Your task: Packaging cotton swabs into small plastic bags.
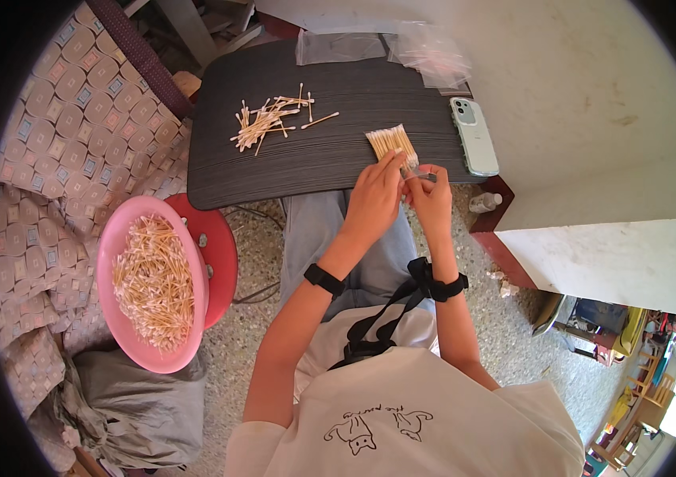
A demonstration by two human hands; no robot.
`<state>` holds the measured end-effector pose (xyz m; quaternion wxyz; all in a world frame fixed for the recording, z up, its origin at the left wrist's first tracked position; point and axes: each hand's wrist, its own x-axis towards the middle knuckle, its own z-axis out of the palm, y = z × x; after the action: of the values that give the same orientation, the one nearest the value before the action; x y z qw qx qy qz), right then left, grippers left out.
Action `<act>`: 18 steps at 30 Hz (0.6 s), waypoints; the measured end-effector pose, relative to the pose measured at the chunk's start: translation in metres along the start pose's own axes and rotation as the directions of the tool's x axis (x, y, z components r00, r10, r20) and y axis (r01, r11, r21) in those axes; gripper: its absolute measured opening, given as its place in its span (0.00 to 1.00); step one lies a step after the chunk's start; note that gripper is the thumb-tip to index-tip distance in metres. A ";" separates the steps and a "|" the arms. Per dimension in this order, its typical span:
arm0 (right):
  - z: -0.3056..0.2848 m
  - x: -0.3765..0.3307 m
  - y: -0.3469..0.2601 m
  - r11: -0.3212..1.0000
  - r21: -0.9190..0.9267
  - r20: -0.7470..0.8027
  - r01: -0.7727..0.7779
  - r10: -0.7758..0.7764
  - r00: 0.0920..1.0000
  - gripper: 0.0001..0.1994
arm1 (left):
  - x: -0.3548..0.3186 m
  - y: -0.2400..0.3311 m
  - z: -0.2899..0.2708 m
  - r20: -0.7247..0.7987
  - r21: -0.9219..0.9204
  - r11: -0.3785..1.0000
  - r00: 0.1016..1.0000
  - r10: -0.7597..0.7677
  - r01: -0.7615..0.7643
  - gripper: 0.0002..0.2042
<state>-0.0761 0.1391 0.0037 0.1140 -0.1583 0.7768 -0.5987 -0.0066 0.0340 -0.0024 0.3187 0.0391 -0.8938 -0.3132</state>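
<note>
A flat bundle of cotton swabs (390, 140) lies at the near right edge of the dark table, seemingly in a clear plastic bag. My left hand (375, 195) holds its near end, fingers laid over the swabs. Close beside it, my right hand (432, 200) pinches the near end of the bag with thumb and forefinger; part of that grip is hidden. Farther left on the table is a loose pile of cotton swabs (262, 123), with a single swab (320, 120) just to its right.
The dark table (226, 175) also carries clear plastic bags (433, 56) at the far edge and a pale green phone (474, 139) at the right. A pink basin (107, 290) full of swabs rests on a red stool (222, 266) at left. A bottle (485, 203) stands by the wall.
</note>
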 end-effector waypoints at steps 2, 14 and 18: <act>-0.001 -0.003 0.000 1.000 0.003 0.007 -0.010 0.010 1.000 0.14 | 0.000 0.001 -0.001 -0.004 -0.008 1.000 1.000 -0.002 0.002 0.20; 0.007 0.007 0.001 0.991 -0.088 -0.048 0.097 -0.102 0.994 0.15 | -0.001 -0.003 0.000 0.014 -0.049 0.999 1.000 -0.008 0.008 0.18; 0.009 0.007 -0.001 0.973 -0.189 -0.050 0.134 -0.146 0.988 0.15 | -0.002 -0.003 -0.001 0.032 -0.073 0.997 0.999 -0.034 0.036 0.17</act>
<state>-0.0792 0.1280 0.0027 0.0316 -0.2033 0.8193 -0.5352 -0.0049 0.0311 -0.0043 0.3007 0.0381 -0.8856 -0.3519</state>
